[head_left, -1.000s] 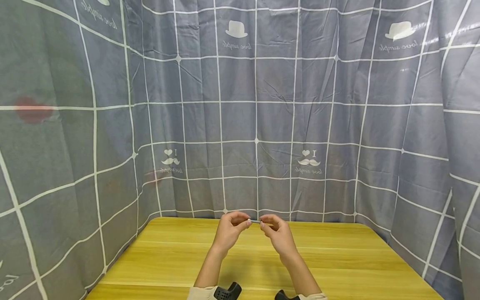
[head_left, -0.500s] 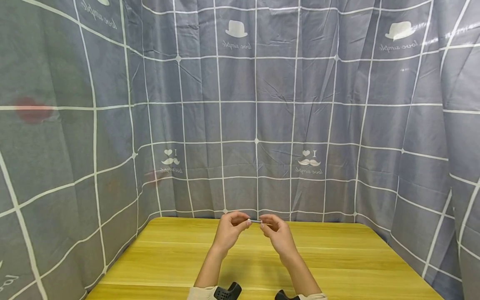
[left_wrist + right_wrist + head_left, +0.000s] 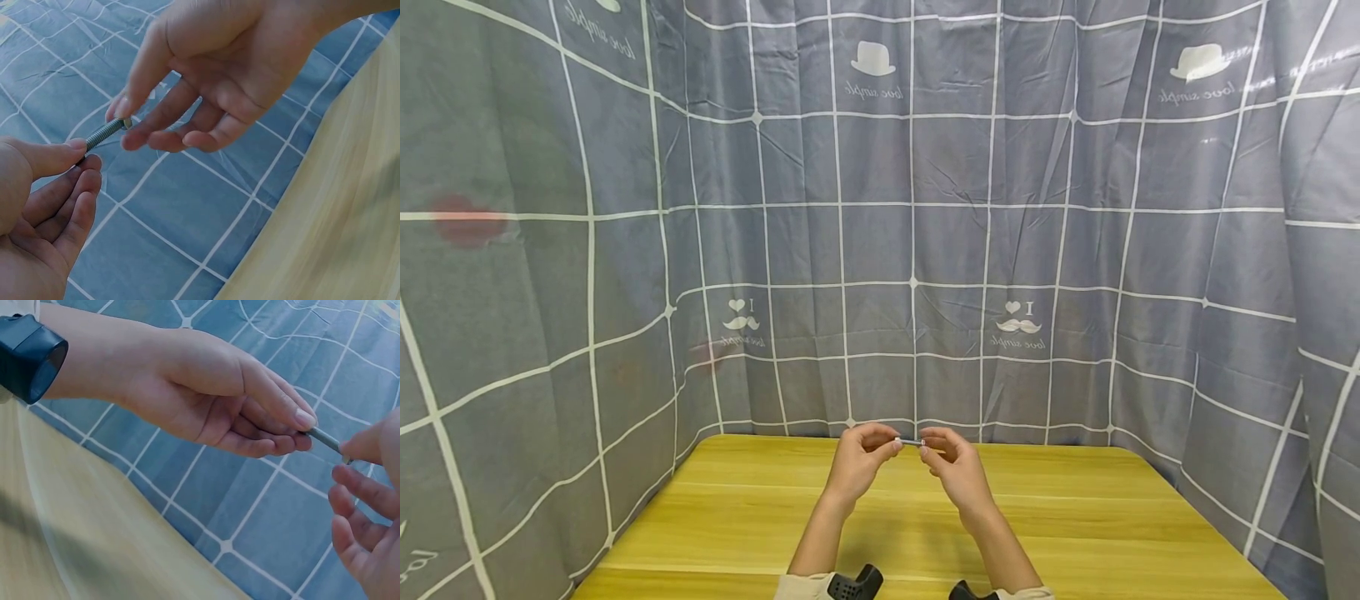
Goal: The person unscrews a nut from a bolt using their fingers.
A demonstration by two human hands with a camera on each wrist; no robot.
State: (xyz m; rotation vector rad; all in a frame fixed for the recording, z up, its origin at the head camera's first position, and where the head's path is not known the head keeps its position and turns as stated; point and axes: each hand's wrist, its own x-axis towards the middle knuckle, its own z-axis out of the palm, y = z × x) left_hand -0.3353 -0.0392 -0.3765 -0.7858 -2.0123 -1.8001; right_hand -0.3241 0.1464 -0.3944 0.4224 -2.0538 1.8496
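A grey threaded bolt [image 3: 105, 134] is held level between the two hands, above the far part of the table. The left hand [image 3: 857, 462] pinches one end between thumb and fingertips, which hide that end. At the other end sits a small nut [image 3: 127, 123]. The right hand [image 3: 958, 475] has its thumb and index finger at this nut, while its other fingers are loosely bent and apart from the bolt. In the right wrist view, the bolt [image 3: 325, 439] spans the short gap between the hands, and the nut [image 3: 347, 460] shows below the right thumb.
The yellow wood-grain table [image 3: 737, 517] lies beneath both forearms. A grey curtain [image 3: 880, 242] with white grid lines surrounds the table at the back and sides. A black device [image 3: 857, 583] is strapped at the left wrist, and another black device [image 3: 973, 591] at the right.
Both hands and the bolt keep their place. Only the right fingertips shift slightly at the nut end, where the nut shows a little more plainly now.
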